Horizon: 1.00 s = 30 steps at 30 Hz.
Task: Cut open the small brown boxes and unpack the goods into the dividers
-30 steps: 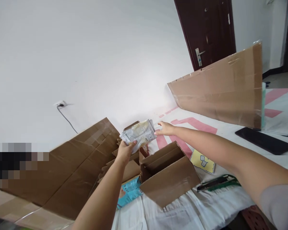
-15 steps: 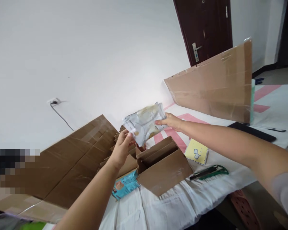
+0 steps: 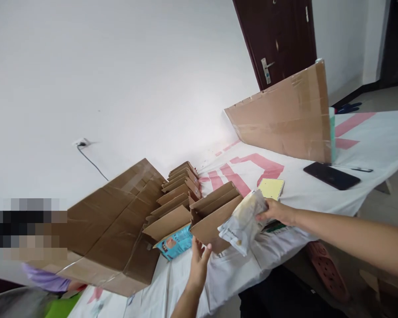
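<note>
At the far left I see a purple sleeve (image 3: pixel 49 280) below the end of the carton (image 3: pixel 112 225), with something green (image 3: pixel 63 304) in front of it. A socket (image 3: pixel 82 142) with a plugged cord sits on the wall above. The carton stands beside a row of small boxes (image 3: pixel 179 190), and a blue pack (image 3: pixel 177 242) lies at the row's near end. My left hand (image 3: pixel 200 265) is next, its grip spread, thumb and fingers just beside the lower edge of the open box (image 3: pixel 214 218); whether they touch it, I cannot tell. The pale packet (image 3: pixel 243 223) hangs tilted in front of that box, covering part of its near side. My right hand (image 3: pixel 280 212) has its grip pinching the packet's right end. Just behind that hand, a yellow card (image 3: pixel 272 187) lies on the white cloth (image 3: pixel 230 269) with pink bands. Farther back a cardboard panel (image 3: pixel 285 119) stands upright before the dark door (image 3: pixel 278 39). A red clog (image 3: pixel 328 271) is on the floor, and a phone (image 3: pixel 331 175) lies beside a thin stick (image 3: pixel 354 168) at right.
</note>
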Each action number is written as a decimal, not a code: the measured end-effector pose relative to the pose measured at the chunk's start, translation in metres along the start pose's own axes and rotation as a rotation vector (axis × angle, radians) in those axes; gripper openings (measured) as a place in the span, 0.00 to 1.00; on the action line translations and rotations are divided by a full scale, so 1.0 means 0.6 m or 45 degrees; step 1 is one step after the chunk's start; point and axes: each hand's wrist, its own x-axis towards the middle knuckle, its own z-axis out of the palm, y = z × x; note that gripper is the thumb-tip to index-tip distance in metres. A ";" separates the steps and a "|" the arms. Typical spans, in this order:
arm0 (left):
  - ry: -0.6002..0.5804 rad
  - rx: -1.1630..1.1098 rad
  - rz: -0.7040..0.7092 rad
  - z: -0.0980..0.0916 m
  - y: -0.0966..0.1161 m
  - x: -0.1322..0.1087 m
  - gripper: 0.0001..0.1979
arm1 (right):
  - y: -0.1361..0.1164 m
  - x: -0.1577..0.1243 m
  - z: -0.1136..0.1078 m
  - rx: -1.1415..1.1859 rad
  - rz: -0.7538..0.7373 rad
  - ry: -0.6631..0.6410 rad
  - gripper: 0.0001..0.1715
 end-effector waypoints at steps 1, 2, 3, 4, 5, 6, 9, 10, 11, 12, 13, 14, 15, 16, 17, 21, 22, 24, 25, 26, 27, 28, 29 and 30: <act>0.046 -0.045 -0.006 0.012 -0.002 -0.007 0.34 | 0.011 0.005 0.015 0.021 -0.004 0.003 0.32; 0.117 -0.070 -0.015 0.017 -0.003 -0.015 0.32 | 0.019 0.010 0.031 0.044 -0.011 0.002 0.31; 0.209 -0.060 -0.025 0.014 -0.003 -0.022 0.30 | 0.024 0.012 0.047 0.061 -0.017 -0.008 0.31; 0.306 -0.019 -0.032 0.005 -0.004 -0.029 0.28 | 0.027 0.013 0.062 0.072 -0.020 -0.035 0.31; 0.390 0.039 -0.031 -0.011 -0.006 -0.035 0.27 | 0.030 0.013 0.078 0.083 -0.019 -0.077 0.31; 0.451 0.099 -0.025 -0.031 -0.010 -0.042 0.25 | 0.033 0.012 0.094 0.097 -0.011 -0.132 0.31; 0.558 0.132 -0.011 -0.103 -0.022 -0.058 0.23 | 0.053 0.017 0.148 0.139 0.032 -0.325 0.34; 0.570 0.098 -0.010 -0.127 -0.024 -0.061 0.22 | 0.063 0.023 0.168 0.135 0.052 -0.370 0.34; 0.574 0.064 -0.009 -0.148 -0.025 -0.063 0.22 | 0.074 0.033 0.188 0.117 0.074 -0.390 0.34; 0.574 0.039 -0.009 -0.167 -0.026 -0.065 0.22 | 0.085 0.045 0.208 0.088 0.095 -0.391 0.34; 0.577 0.027 -0.012 -0.184 -0.027 -0.066 0.23 | 0.095 0.059 0.227 0.049 0.108 -0.378 0.34; 0.584 0.030 -0.021 -0.198 -0.028 -0.066 0.23 | 0.105 0.074 0.243 0.001 0.112 -0.359 0.33; 0.592 0.038 -0.039 -0.210 -0.031 -0.065 0.23 | 0.114 0.088 0.256 -0.055 0.100 -0.337 0.32; 0.611 0.049 -0.063 -0.220 -0.036 -0.064 0.24 | 0.122 0.102 0.265 -0.128 0.068 -0.307 0.31; 0.634 0.059 -0.093 -0.228 -0.043 -0.064 0.25 | 0.131 0.114 0.270 -0.205 0.025 -0.267 0.30; 0.746 0.103 -0.199 -0.240 -0.081 -0.062 0.34 | 0.164 0.129 0.254 -0.384 -0.080 -0.155 0.27; 0.787 0.123 -0.212 -0.238 -0.088 -0.064 0.38 | 0.171 0.125 0.246 -0.409 -0.085 -0.156 0.28; 0.895 0.175 -0.228 -0.228 -0.094 -0.070 0.47 | 0.182 0.113 0.232 -0.476 -0.099 -0.156 0.30; 0.961 0.230 -0.218 -0.220 -0.094 -0.075 0.52 | 0.186 0.108 0.228 -0.512 -0.108 -0.150 0.31; 1.025 0.339 -0.174 -0.211 -0.092 -0.081 0.57 | 0.189 0.103 0.226 -0.539 -0.113 -0.142 0.32; 1.076 0.491 -0.093 -0.200 -0.089 -0.088 0.59 | 0.190 0.100 0.226 -0.554 -0.114 -0.134 0.32; 1.101 0.713 0.040 -0.188 -0.087 -0.095 0.59 | 0.191 0.098 0.228 -0.564 -0.112 -0.133 0.32; 1.071 0.963 0.207 -0.176 -0.084 -0.101 0.55 | 0.191 0.097 0.229 -0.569 -0.109 -0.135 0.32; 0.992 1.183 0.370 -0.165 -0.083 -0.106 0.49 | 0.190 0.098 0.231 -0.573 -0.103 -0.138 0.32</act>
